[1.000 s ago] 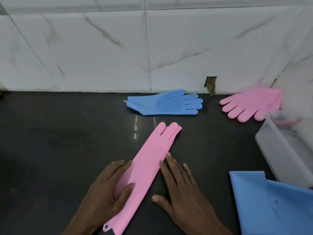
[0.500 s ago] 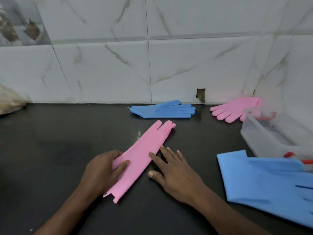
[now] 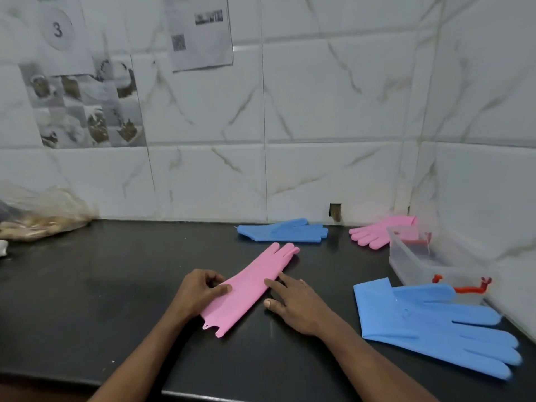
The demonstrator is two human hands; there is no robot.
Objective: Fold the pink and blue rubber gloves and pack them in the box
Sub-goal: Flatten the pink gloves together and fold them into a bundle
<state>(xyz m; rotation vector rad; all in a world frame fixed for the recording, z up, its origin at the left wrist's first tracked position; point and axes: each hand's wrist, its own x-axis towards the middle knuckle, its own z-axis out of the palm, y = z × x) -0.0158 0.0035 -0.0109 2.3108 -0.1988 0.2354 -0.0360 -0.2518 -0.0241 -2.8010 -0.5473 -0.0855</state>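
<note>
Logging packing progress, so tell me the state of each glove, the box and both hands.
Centre pink glove, folded lengthwise, flat on counter.
Far blue glove, flat, unfolded.
Far pink glove, flat, unfolded.
Near blue glove, flat, unfolded.
Box, open.
Left hand, pinches centre pink glove's edge.
Right hand, fingers straight, fingertips on centre pink glove.
</note>
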